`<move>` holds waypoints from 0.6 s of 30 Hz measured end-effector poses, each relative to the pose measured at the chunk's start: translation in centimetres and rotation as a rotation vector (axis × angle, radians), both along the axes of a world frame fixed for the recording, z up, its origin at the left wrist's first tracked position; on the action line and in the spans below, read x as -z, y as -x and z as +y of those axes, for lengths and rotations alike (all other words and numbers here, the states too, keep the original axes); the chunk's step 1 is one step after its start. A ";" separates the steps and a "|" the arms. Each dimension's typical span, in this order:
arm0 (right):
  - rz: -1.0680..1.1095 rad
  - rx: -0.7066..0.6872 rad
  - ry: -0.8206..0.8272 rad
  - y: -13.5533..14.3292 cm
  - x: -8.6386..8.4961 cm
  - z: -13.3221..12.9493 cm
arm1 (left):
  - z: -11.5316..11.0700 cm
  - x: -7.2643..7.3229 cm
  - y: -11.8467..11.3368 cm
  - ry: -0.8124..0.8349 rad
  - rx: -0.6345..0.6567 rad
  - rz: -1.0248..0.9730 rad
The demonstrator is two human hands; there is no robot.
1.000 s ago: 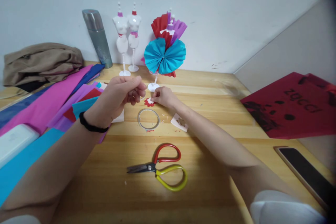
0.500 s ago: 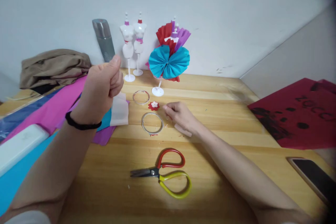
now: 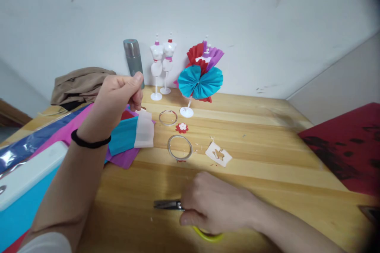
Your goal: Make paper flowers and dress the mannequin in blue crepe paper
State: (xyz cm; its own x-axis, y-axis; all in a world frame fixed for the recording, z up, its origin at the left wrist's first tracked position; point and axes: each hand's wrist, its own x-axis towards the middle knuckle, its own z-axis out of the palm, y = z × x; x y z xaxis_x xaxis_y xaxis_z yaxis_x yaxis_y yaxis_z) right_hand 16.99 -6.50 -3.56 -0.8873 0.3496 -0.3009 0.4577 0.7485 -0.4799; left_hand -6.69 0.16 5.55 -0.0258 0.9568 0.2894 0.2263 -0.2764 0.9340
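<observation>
My left hand [image 3: 121, 91], with a black band at the wrist, is raised over the coloured papers. Its fingers are curled and the thumb presses on the index finger; whatever lies between them is hidden. Down at the front, my right hand [image 3: 216, 203] closes over the handles of the scissors [image 3: 169, 204], whose dark blades point left; a yellow loop shows below the hand. Beyond it lie two tape rings [image 3: 180, 159] and a small red and white paper flower [image 3: 182, 127]. A white paper scrap [image 3: 219, 154] with a cut-out hole rests to the right.
Coloured papers [image 3: 123, 136] and a white case [image 3: 35, 174] cover the left side. Along the wall stand a grey flask [image 3: 135, 61], two white dress-form stands [image 3: 156, 65], and others dressed in red, purple and blue pleated paper [image 3: 200, 82]. A red bag [image 3: 353, 146] is at right.
My right hand has come from beside the paper flower down onto the scissors' handles, uncovering the white scrap. My left hand stays raised and closed. The view has shifted slightly.
</observation>
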 end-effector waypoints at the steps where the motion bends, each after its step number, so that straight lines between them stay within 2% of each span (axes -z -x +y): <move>1: -0.055 -0.043 -0.016 0.2 -0.1 -0.4 | 0.0 0.0 -0.2 -0.015 -0.024 0.053; 5: -0.156 -0.095 -0.059 0.6 0.0 -0.5 | 0.1 0.4 -1.1 -0.028 -0.029 0.227; 9: -0.176 -0.064 -0.099 0.5 0.0 0.0 | 0.5 1.0 -1.7 0.049 0.019 0.301; 12: -0.220 -0.124 -0.084 0.8 -0.1 -0.1 | 0.7 1.4 -1.6 0.024 0.010 0.374; 15: -0.261 -0.186 -0.063 1.2 0.1 -0.4 | 1.2 1.6 -1.3 -0.022 -0.038 0.509; 18: -0.268 -0.194 -0.071 1.4 0.3 -0.5 | 1.5 1.6 -1.2 -0.063 -0.139 0.697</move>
